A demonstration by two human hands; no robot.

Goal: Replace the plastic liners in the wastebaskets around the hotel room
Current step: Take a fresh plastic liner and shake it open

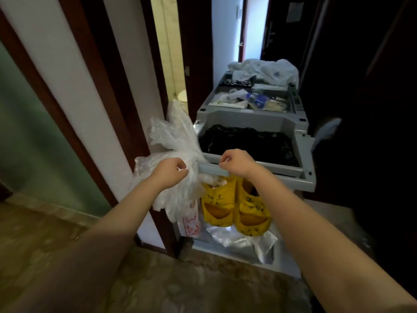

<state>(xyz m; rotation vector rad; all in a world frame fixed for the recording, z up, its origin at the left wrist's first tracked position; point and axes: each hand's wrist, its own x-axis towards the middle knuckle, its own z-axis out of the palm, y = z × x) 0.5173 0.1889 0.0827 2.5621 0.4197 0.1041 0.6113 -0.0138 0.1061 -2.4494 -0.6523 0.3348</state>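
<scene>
A dark door frame (94, 91) is standing close beside the clear plastic bag (173, 141), which is bunching at the left end of the cart handle (212, 170), long axis upright, flared mouth pointing up. The left hand (172, 171) is pinching its film with curled fingers. The right hand (237, 162) is pinching a white strand (223, 162) above the handle. The grey cart (252, 119) is filling the passage ahead.

Cart handle (209, 170) ends hidden under clear bag (178, 145) and right hand (237, 163); what that hand pinches, can't tell. Black print on yellow bags (248, 208) unreadable. Top-tray clutter (255, 101) too small to name. Right of cart, just darkness.
</scene>
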